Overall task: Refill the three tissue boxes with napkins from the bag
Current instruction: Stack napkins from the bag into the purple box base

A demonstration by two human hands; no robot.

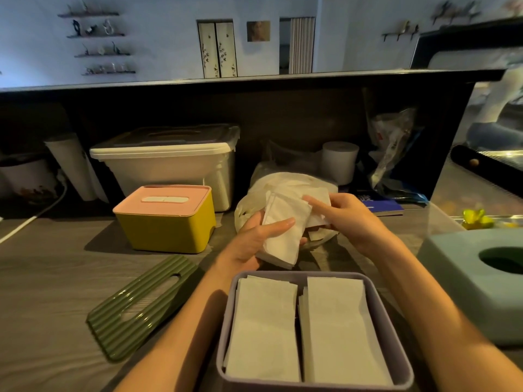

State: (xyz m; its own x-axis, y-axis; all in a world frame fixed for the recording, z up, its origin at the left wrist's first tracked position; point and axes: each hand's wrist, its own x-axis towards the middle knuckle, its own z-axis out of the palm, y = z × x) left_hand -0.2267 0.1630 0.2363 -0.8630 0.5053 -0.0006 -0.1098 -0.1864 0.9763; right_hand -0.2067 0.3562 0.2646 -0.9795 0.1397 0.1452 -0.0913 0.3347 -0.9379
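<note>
The open purple box [314,329] at the bottom centre already held two napkin stacks side by side, its green lid [141,304] lying off at lower left; it looked nearly filled. The left hand [254,241] gripped a fresh napkin stack [283,236] while the right hand [342,216] pinched more napkins over the bag [283,182] at centre. The yellow box [167,219], left of centre, sat closed, seemingly done; the teal box [475,281] at the right edge looked empty.

Three tissue boxes [165,219] [314,332] [475,290], one bag [283,193], one loose lid [141,306]
</note>
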